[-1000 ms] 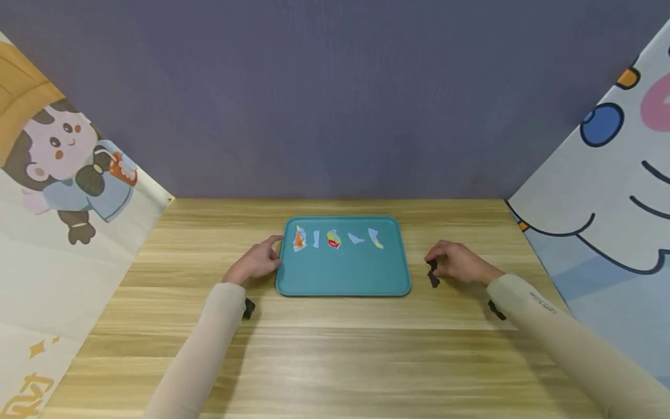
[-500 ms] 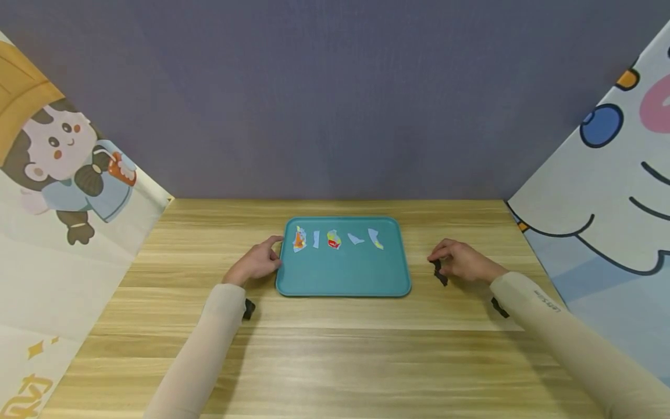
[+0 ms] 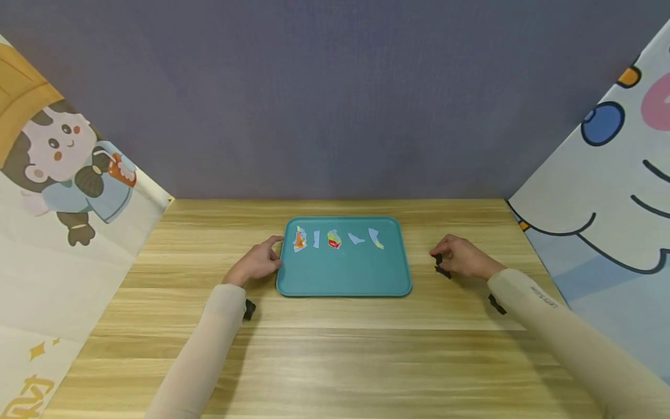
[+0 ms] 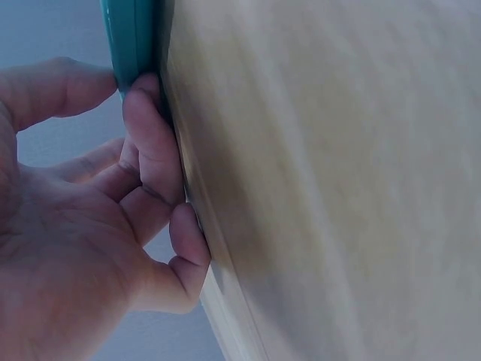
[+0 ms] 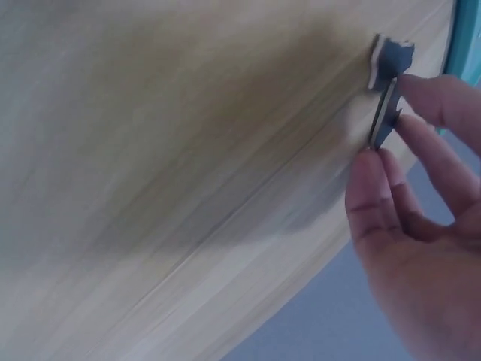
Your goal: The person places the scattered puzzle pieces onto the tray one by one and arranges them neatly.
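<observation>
A teal tray (image 3: pixel 342 270) lies on the wooden table, several pale, irregular flat pieces in a row along its far half. One of them, a red-and-yellow piece (image 3: pixel 334 239), sits mid-row. At the tray's left edge, my left hand (image 3: pixel 255 262) pinches the rim, thumb on one side and fingertips on the other in the left wrist view. To the right of the tray, my right hand (image 3: pixel 460 259) pinches a small dark-backed flat piece (image 5: pixel 386 116) between thumb and fingertips. A second dark piece (image 5: pixel 392 60) is right beside it; whether they touch is unclear.
A purple-grey wall (image 3: pixel 335 105) rises behind the wooden table (image 3: pixel 335 361). Cartoon-printed panels (image 3: pixel 617 192) stand at both sides. Small dark objects (image 3: pixel 497 304) show beside both sleeves near the wrists.
My right hand has shifted slightly right and away from me, and the two dark pieces at its fingertips have moved too. The left hand and tray have stayed put.
</observation>
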Tool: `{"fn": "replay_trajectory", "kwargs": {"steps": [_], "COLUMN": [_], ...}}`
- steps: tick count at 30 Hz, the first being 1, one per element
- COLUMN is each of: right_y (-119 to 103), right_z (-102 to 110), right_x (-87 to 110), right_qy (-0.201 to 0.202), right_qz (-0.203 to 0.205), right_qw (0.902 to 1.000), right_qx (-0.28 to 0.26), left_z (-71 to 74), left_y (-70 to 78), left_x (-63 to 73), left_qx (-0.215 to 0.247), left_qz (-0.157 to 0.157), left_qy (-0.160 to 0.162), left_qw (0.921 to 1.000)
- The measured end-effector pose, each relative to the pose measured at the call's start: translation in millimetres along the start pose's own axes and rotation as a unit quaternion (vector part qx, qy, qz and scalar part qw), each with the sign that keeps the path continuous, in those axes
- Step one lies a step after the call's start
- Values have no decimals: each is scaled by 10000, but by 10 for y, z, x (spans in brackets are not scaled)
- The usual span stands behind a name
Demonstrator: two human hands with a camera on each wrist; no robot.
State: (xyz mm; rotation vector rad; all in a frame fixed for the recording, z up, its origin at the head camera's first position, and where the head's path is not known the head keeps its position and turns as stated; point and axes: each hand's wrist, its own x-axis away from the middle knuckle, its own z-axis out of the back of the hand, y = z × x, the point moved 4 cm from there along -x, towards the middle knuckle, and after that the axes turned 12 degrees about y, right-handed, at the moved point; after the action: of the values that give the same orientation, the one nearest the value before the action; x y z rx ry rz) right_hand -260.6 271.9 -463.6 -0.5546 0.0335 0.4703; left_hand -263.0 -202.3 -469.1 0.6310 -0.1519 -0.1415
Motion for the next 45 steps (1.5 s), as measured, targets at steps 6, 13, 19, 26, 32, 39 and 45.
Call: {"fn": "replay_trajectory", "kwargs": {"steps": [6,13,19,26,32,39,45], "right_y": [1,-6,-23,-136,-388,-645,-833], "right_z": [-25,-19,-32,7,31,-72,-140], "right_x": [-60,-63,-60,-117,-231,-382,-502], "right_qy": [117,235,663,1128,1133,1010,982], "right_qz": [-751,-1084,-920,-630,-376,-203,89], "right_qw": [9968,9935,9930,9916,9913,9908,9906], "right_qx": [265,260,335,-89,-552,-879,-947], "left_z": [-17,-19,-9,-24,-10,-17,-21], "left_y": [-23,-22,-23,-39,-30,-43,-41], "left_x": [-8,-7,-8,-20,-17,-27,-27], "left_qx": [23,37,30,11,45,29,45], "left_qz": [-29,-11,-5,-40,-53,-108,-100], "left_qy": [-5,11,46,83,88,122,146], "left_qw": [10000,10000,10000,10000,9999,9999,9998]}}
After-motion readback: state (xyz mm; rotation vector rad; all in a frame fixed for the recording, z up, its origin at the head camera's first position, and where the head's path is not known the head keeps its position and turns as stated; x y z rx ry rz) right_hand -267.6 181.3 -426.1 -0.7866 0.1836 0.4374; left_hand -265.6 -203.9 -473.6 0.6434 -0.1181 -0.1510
